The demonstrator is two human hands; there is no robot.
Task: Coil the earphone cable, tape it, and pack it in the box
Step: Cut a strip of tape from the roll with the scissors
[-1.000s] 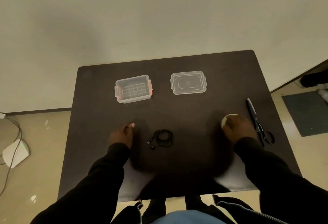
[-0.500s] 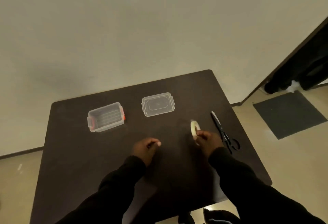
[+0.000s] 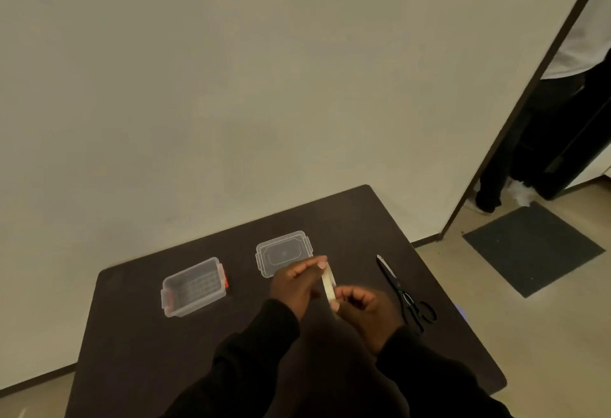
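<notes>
A white roll of tape (image 3: 329,284) stands on edge above the dark table (image 3: 132,345), held between both hands. My right hand (image 3: 365,313) grips its lower edge. My left hand (image 3: 296,285) pinches its upper rim with the fingertips. The clear plastic box (image 3: 193,287) with red latches sits open and empty at the left. Its clear lid (image 3: 284,252) lies flat behind my hands. The coiled earphone cable is hidden under my arms.
Black-handled scissors (image 3: 401,292) lie on the table right of my hands, blades pointing away. A wall runs along the table's far edge. A doorway at right shows a dark floor mat (image 3: 532,249) and a standing person's legs (image 3: 515,159).
My right hand lifted the tape roll off the table and brought it to the middle. My left hand came across and took hold of the roll. The view tilted up and right.
</notes>
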